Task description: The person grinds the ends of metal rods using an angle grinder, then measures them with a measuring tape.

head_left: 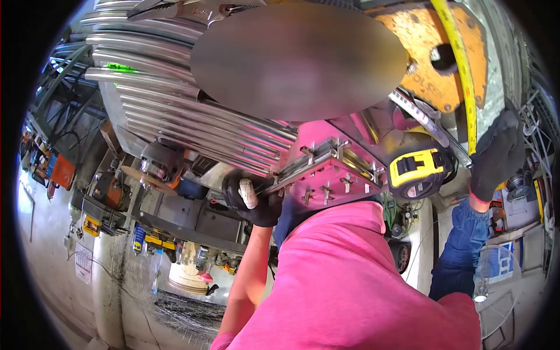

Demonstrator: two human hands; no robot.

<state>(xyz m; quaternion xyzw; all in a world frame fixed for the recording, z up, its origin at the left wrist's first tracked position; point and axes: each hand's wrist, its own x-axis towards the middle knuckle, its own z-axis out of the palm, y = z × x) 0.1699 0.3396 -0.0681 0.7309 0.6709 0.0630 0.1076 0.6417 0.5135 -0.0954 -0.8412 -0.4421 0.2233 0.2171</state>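
Note:
My left hand [252,198], in a black glove, is curled at the ends of a row of shiny metal tubes [204,125]. A pale, worn-looking stub [248,193] shows against the glove; I cannot tell what it is. Beside that hand is a bright metal frame [326,166] with small clamps. My right hand [496,154], also in a black glove, closes at the lower end of a yellow tape measure blade [464,67]. Left of it is a yellow and black tape measure case [417,172]. A silver graduated strip [429,122] slants toward the right hand.
An orange metal plate [434,64] with a hole lies at the upper right. An angle grinder [160,163] with a disc is left of my left hand. Tool-laden shelving [204,224] stands below it. A blurred oval covers the upper middle of the view.

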